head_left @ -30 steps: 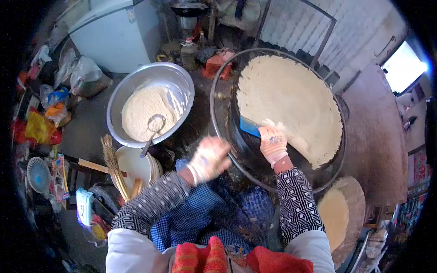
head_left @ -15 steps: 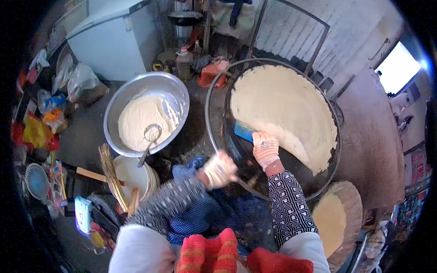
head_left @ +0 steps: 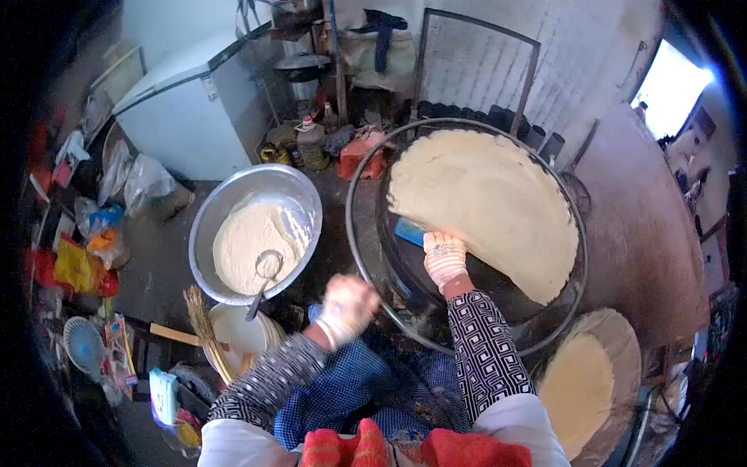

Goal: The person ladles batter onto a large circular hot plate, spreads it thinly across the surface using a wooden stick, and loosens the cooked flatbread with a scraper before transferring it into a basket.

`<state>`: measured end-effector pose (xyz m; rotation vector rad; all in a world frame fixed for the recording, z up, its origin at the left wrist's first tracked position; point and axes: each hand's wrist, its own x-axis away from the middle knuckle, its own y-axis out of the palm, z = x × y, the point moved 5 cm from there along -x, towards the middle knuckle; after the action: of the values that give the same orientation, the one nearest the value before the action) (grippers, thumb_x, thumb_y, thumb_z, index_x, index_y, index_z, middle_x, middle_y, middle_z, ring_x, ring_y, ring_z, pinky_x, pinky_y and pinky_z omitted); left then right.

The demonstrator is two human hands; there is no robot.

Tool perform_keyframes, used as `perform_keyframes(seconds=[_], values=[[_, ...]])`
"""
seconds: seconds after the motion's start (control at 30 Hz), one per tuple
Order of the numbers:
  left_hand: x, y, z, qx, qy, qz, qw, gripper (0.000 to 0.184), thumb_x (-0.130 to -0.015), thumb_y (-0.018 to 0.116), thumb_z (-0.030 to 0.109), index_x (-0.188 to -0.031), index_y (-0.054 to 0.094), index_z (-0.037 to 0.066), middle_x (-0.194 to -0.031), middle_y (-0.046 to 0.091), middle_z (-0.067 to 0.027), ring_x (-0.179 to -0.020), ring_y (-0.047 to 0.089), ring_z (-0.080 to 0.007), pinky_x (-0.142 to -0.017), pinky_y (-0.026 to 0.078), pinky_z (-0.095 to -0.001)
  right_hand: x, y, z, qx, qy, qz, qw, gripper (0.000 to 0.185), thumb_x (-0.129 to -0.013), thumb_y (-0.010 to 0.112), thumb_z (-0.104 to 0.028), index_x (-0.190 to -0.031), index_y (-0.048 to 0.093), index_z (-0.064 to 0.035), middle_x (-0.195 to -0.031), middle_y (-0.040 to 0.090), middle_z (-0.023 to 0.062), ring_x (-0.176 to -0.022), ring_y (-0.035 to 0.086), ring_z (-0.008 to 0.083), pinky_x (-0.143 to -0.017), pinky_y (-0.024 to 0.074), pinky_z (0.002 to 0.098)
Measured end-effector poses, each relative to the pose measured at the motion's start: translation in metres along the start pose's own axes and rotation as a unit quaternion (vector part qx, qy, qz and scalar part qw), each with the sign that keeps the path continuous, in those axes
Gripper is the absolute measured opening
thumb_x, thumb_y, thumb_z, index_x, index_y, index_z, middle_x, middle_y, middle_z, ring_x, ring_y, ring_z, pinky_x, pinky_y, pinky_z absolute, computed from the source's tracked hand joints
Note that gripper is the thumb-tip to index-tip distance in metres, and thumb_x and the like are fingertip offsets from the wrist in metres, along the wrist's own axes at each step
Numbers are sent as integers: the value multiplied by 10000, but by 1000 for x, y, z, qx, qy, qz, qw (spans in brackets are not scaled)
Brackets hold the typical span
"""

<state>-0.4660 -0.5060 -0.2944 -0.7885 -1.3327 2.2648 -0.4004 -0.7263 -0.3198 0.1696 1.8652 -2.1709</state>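
My right hand (head_left: 446, 257), in a striped glove, is closed on a blue scraper (head_left: 409, 231). The scraper lies at the lower left edge of a wide pale batter sheet (head_left: 486, 206). Beneath the sheet is a large round dark griddle (head_left: 486, 289), whose near left surface shows bare. My left hand (head_left: 349, 307), gloved too, hovers between the griddle's rim and the metal bowl (head_left: 204, 253). It looks rounded, but motion smears its fingers. Thick batter (head_left: 247, 243) fills part of the bowl, and a ladle (head_left: 268, 268) rests in it.
Below the bowl stand a white bucket (head_left: 264, 331) and a straw brush (head_left: 204, 323). A metal hoop (head_left: 352, 226) surrounds the griddle. At lower right a finished-looking thin round sheet (head_left: 580, 389) lies on a round board. Bags (head_left: 152, 187) crowd the left; a white chest (head_left: 175, 117) stands behind.
My left hand has moved left, away from the hoop. My right hand, still on the scraper, has shifted slightly left. The raised batter fold beside it now looks flatter. The whole view has tilted.
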Motion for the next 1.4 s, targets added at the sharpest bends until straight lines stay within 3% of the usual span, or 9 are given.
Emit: perform_keyframes(seconds=[0.1,0.27,0.5,0.57,0.63,0.7,0.8,0.9,1.4], values=[[-29,-21,-77,-50,-33,125,990,155,-868,578,227,-882,638,84,-867,602,-124,-917,567,-320,-873,417,-451,2,4,0,18,13,-13,1000,253,-864,488,-190,-1078,557,-75,-1047,640,103,-953,626,240,-832,453,410],[-74,-1,-123,-252,135,-71,956,535,-907,498,508,-1267,578,120,-1377,503,-88,-1387,306,-307,-1133,166,-555,1,4,3,40,26,-45,998,264,-890,486,-192,-1114,558,-73,-1072,643,110,-993,628,249,-844,466,410],[6,67,40,-246,114,-243,931,409,-888,469,529,-848,690,187,-836,645,-32,-956,555,-346,-972,302,-561,-2,1,4,24,51,-26,998,231,-879,463,-174,-1067,575,-97,-1052,652,102,-981,636,231,-859,458,381],[37,83,110,-216,84,-326,917,456,-897,477,540,-1006,695,155,-973,657,-68,-1099,523,-376,-1043,263,-612,-1,9,3,63,56,16,996,243,-886,449,-179,-1076,575,-94,-1059,652,100,-969,638,233,-851,459,381],[83,111,137,-14,212,-80,974,513,-905,499,501,-1181,599,80,-1155,587,-128,-1182,464,-392,-1076,231,-617,0,4,1,81,60,-12,995,246,-890,446,-171,-1083,577,-96,-1068,652,102,-980,637,233,-854,458,380],[111,102,140,98,261,-94,956,507,-884,523,509,-1160,605,92,-1181,577,-124,-1199,460,-339,-1075,239,-591,2,7,3,59,66,-35,995,247,-886,460,-177,-1090,577,-101,-1070,650,105,-981,637,233,-856,456,382],[103,54,81,-24,87,-156,984,504,-835,605,483,-1164,602,102,-1277,536,-127,-1273,424,-294,-1053,225,-603,2,6,1,38,55,-89,994,342,-935,449,-195,-1232,530,-44,-1135,632,145,-1001,636,272,-822,481,448],[126,58,2,-145,-79,-71,984,678,-840,573,569,-1339,499,114,-1401,397,-227,-1354,249,-456,-1050,105,-709,0,8,1,57,76,-62,994,317,-925,457,-186,-1194,555,-49,-1116,642,151,-990,644,253,-802,491,426],[130,89,-29,-84,-125,-83,985,643,-868,564,527,-1370,475,136,-1457,350,-245,-1371,274,-430,-1090,159,-641,-3,15,16,-1,104,-44,994,216,-884,463,-141,-1043,583,-58,-1031,661,172,-967,651,293,-865,493,426]])
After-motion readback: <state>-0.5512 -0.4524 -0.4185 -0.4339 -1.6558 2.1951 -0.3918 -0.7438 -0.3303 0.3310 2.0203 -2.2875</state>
